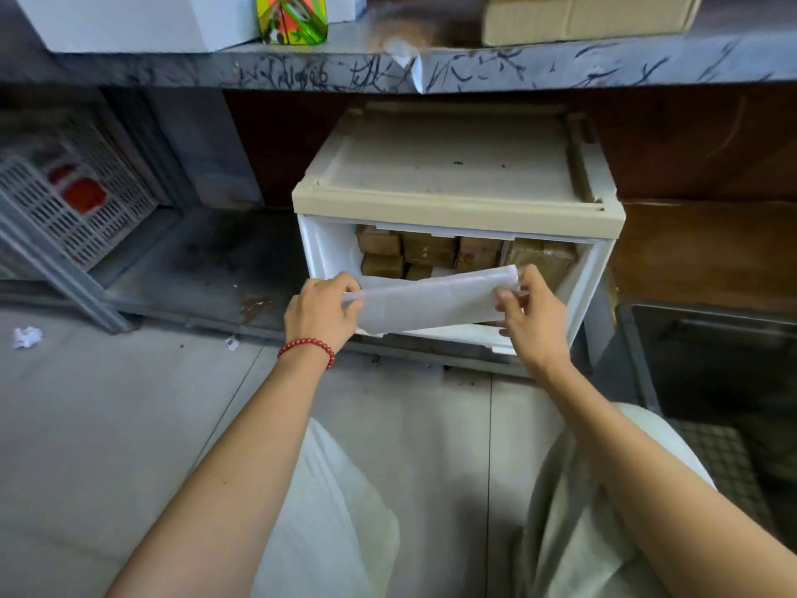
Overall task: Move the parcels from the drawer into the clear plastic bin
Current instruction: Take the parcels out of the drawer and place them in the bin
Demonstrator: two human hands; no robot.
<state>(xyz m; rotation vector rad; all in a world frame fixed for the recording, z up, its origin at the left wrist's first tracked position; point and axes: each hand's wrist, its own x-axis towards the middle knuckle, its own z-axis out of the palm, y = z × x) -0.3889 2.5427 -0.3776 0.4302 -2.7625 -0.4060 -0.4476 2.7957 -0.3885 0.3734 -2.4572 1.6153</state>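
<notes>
Left hand [321, 310] pinches the left end of the translucent front flap [431, 302], right hand [532, 315] pinches the right end, fingers curled on its top edge. Flap tilts outward. Brown parcels [431, 250] sit stacked inside the white drawer [327, 252], behind the flap, under the grey shelf [604, 64].

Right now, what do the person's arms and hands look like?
No sleeves show: the left arm and the right arm are bare. The left hand has a bracelet of round red beads at its wrist. The right hand wears nothing: no glove, ring or watch shows.
</notes>
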